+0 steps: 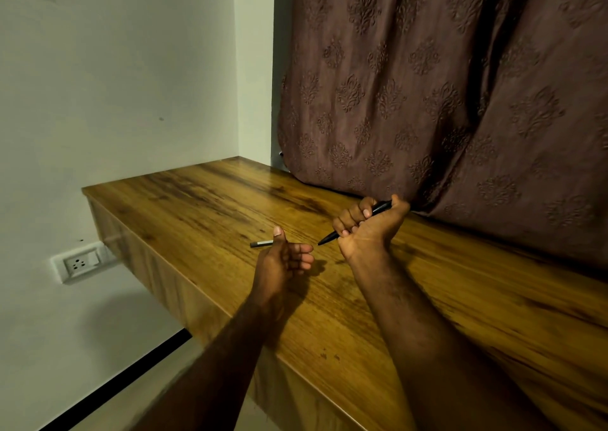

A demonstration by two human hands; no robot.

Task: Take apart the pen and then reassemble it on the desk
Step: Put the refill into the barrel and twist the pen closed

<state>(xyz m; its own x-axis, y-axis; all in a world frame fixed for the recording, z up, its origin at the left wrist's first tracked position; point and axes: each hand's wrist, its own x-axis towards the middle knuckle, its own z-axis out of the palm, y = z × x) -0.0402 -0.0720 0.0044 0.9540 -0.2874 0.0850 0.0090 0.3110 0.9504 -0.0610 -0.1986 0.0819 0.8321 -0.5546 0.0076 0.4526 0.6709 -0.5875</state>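
1. Head view, centre-right of frame: right hand (368,226) fisted around the black pen body (357,222), tip pointing down-left, held just above the desk (197,200).
2. Centre: left hand (284,256) loosely curled, thumb up, gripping nothing that shows; a small grey-and-black pen piece (261,243) lies on the desk just left of its thumb, contact unclear.
3. Step, judged: pen is apart; whether mid-disassembly or starting reassembly can't be told.
4. Next move likely needs the left hand to pinch that piece and line it up with the body's end.
5. Upper right: brown curtain (444,85) behind.
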